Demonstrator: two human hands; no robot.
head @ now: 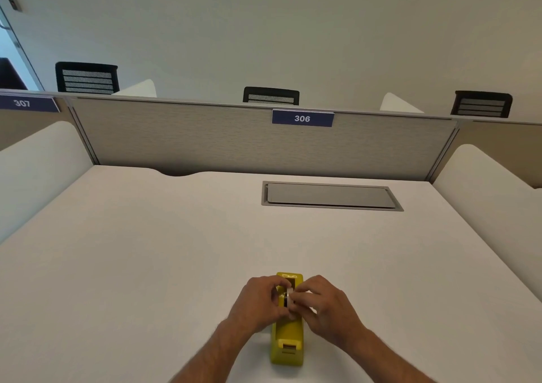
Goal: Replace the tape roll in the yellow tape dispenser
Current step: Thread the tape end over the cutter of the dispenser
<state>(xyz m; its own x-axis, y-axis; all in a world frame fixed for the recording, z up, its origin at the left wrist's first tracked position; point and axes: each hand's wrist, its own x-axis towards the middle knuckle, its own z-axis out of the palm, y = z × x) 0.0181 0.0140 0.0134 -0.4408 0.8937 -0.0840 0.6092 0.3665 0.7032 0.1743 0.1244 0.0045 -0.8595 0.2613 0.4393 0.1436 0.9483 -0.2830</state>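
The yellow tape dispenser (288, 335) stands on the white desk (146, 265) near its front edge, cutter end toward me. A whitish tape roll (290, 297) on a dark hub sits in or just above the dispenser's open well. My left hand (258, 303) pinches the roll from the left. My right hand (325, 303) grips it from the right with its fingertips. Fingers hide most of the roll, and I cannot tell whether it is seated.
A grey metal cable hatch (330, 196) is set into the desk farther back. A beige partition (234, 142) labelled 306 closes the far edge, with white side dividers (484, 183) left and right. Black chair backs (271, 95) show beyond it.
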